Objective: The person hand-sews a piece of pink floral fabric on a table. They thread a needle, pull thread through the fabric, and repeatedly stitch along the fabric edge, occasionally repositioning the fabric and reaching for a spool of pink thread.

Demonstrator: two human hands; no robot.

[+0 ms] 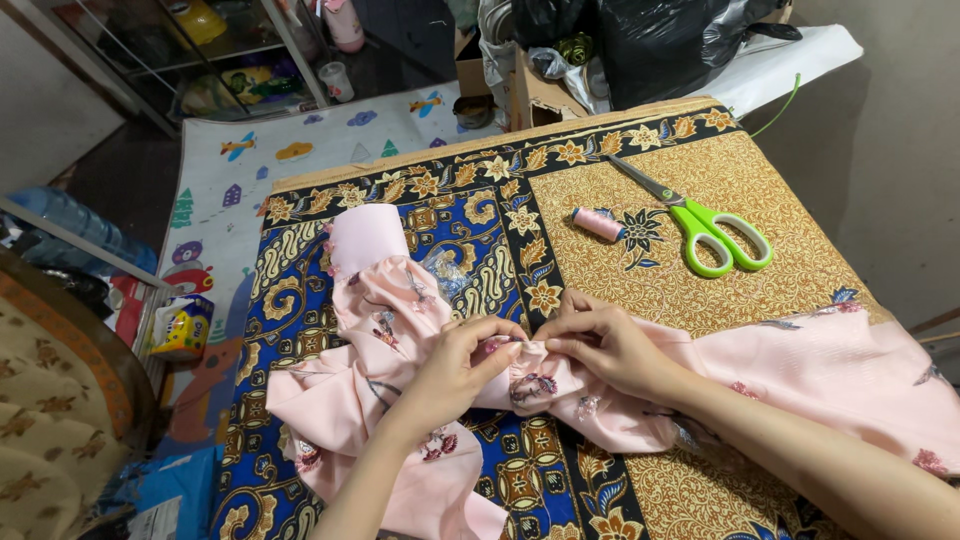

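A pale pink floral garment (390, 320) lies crumpled across a table covered in blue and gold patterned cloth (690, 190). My left hand (455, 370) pinches a gathered fold of the pink fabric near the table's middle. My right hand (600, 345) pinches the same fold from the other side, fingertips almost meeting the left's. More pink fabric (850, 380) spreads under my right forearm towards the right edge. Whether a needle is between the fingers cannot be made out.
Green-handled scissors (705, 228) and a pink thread spool (598, 223) lie on the gold cloth beyond my hands. A small clear plastic bag (445, 270) rests by the garment. Black bags and boxes (640, 45) crowd the far edge. A printed play mat (250, 180) covers the floor at left.
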